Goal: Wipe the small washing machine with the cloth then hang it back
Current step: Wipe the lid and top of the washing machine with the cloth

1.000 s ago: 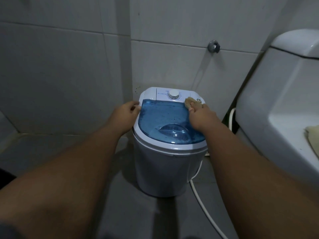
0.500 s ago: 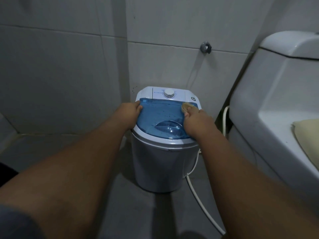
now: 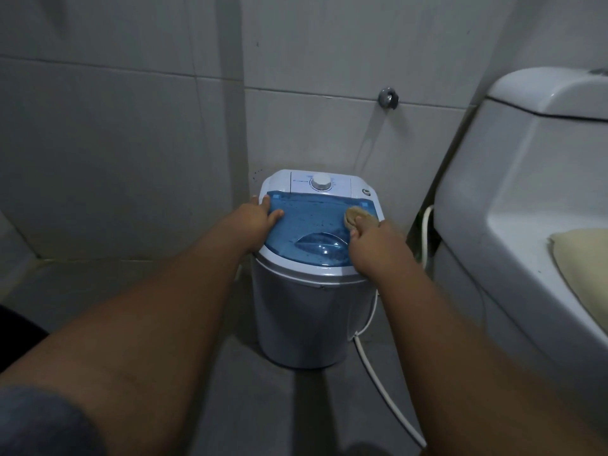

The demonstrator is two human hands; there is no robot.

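A small white washing machine (image 3: pixel 309 317) stands on the floor against the tiled wall, with a clear blue lid (image 3: pixel 312 222) and a white dial (image 3: pixel 321 183) at the back. My left hand (image 3: pixel 255 222) grips the lid's left edge, thumb on top. My right hand (image 3: pixel 371 245) presses a small tan cloth (image 3: pixel 355 216) onto the right side of the lid; most of the cloth is hidden under my fingers.
A white toilet with its tank (image 3: pixel 539 179) stands close on the right, with a cream-coloured cloth or pad (image 3: pixel 585 258) lying on it. A white hose (image 3: pixel 388 393) runs from the machine across the grey floor. A metal wall fitting (image 3: pixel 388 97) sits above the machine.
My right hand with the cloth has slid from the back right corner near the control panel down onto the blue lid. My left hand stays on the lid's left edge.
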